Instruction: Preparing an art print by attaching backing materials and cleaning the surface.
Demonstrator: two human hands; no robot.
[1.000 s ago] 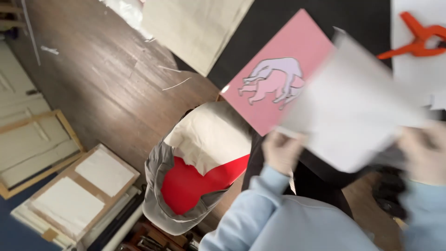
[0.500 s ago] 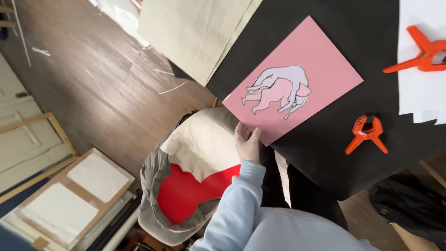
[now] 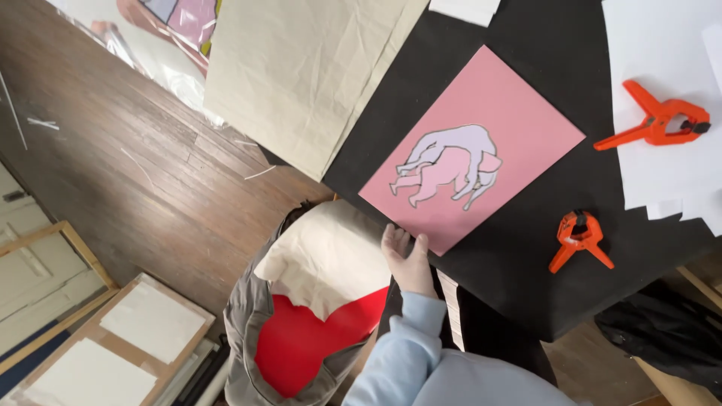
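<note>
Touching pink sheet's (image 3: pixel 481 150) near edge, left hand (image 3: pixel 410 263) flat.

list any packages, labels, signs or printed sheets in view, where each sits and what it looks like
No packages, labels, signs or screens show.
Pink sheet: on the black table, a tilted rectangle bearing a pale lilac and pink cut-out figure; the left hand is at its near corner.
White paper: right of the table, under an orange clamp.
Second orange clamp: on bare black table.
</note>
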